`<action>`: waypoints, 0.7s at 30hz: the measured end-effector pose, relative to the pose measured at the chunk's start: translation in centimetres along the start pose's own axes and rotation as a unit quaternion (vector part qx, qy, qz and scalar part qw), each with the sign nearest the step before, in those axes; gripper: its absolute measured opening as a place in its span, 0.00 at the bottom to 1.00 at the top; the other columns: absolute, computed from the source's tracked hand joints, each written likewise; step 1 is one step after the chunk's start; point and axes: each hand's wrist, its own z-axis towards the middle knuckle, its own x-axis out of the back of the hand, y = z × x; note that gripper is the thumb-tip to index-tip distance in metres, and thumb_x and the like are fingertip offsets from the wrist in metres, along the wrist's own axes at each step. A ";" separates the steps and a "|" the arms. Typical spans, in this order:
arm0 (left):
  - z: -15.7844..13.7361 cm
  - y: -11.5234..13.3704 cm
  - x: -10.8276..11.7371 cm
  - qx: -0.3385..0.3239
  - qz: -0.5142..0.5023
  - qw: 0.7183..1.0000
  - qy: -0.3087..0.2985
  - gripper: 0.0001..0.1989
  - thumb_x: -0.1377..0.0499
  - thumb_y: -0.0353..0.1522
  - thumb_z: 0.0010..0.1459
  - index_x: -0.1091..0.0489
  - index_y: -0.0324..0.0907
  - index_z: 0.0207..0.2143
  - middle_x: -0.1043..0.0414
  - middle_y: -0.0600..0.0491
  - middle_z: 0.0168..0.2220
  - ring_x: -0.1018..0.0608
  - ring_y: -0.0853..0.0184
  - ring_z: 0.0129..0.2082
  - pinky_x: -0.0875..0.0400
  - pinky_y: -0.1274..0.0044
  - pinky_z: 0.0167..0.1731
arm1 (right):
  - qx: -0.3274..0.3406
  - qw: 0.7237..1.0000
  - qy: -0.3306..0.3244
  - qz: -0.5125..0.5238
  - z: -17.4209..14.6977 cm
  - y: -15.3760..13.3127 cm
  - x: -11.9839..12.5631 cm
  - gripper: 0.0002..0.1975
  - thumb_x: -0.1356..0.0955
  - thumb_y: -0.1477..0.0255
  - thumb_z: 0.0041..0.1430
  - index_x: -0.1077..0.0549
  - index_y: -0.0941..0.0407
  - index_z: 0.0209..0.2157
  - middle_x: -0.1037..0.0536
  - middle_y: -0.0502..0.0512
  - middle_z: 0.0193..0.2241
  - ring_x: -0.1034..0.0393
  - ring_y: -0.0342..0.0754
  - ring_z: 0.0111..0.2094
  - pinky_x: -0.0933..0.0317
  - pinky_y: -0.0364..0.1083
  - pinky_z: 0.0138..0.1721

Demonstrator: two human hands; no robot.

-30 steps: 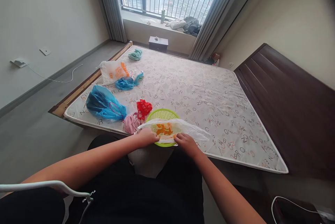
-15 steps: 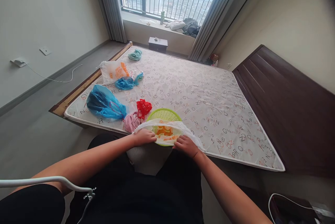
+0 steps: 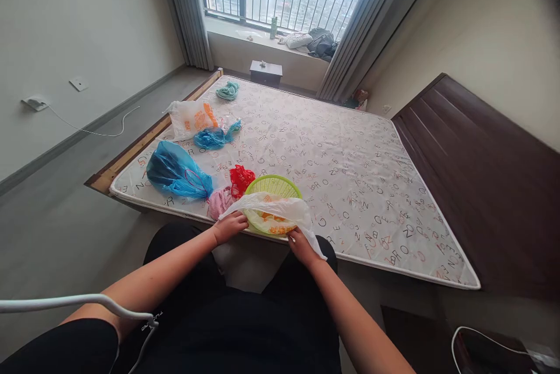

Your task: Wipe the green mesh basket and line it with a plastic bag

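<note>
A white plastic bag with orange print (image 3: pixel 284 208) lies spread over the near part of a lime-green plastic basket (image 3: pixel 275 181) at the mattress edge. My left hand (image 3: pixel 231 226) is closed on the bag's left side, beside the basket. At the bag's right side, my right hand (image 3: pixel 301 245) pinches its near edge. Orange shows in the bag's opening; whether it is print or contents I cannot tell. Just left of the basket lie a red bag (image 3: pixel 241 181) and a pink cloth (image 3: pixel 221 202).
The mattress (image 3: pixel 306 140) also carries a large blue plastic bag (image 3: pixel 177 170), a smaller blue bag (image 3: pixel 212 137), another white bag with orange print (image 3: pixel 190 119) and a teal cloth bundle (image 3: pixel 227 91). A dark headboard (image 3: pixel 472 181) stands at right. A white cable (image 3: pixel 74 302) crosses my left arm.
Both hands have come slightly closer together, the right one moving down and left. The bag's opening has narrowed and its upper edge sags over the basket.
</note>
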 end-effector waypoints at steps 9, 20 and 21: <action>3.3 1.0 0.9 0.388 -0.185 0.898 0.098 0.27 0.50 0.41 0.71 0.42 0.34 0.64 0.20 0.45 0.37 0.17 0.57 0.39 0.27 0.68 0.45 | -0.219 0.956 0.173 0.091 3.4 -0.6 1.1 0.24 0.41 0.62 0.69 0.27 0.61 0.56 0.22 0.69 0.53 0.33 0.61 0.59 0.41 0.57 0.63; 5.2 1.6 1.3 0.308 -0.129 0.940 0.072 0.51 0.39 0.27 0.53 0.59 0.35 0.75 0.36 0.35 0.66 0.26 0.52 0.61 0.33 0.66 0.61 | -0.281 0.958 0.062 0.009 7.9 1.3 3.0 0.24 0.40 0.61 0.71 0.29 0.61 0.59 0.23 0.68 0.56 0.28 0.59 0.56 0.37 0.50 0.54; 4.9 1.5 1.4 0.294 -0.135 0.943 0.072 0.51 0.39 0.27 0.52 0.57 0.35 0.75 0.36 0.36 0.67 0.26 0.52 0.62 0.33 0.66 0.61 | -0.283 0.957 0.056 0.014 7.9 1.4 3.0 0.25 0.41 0.59 0.71 0.29 0.59 0.60 0.23 0.67 0.56 0.27 0.59 0.55 0.36 0.51 0.52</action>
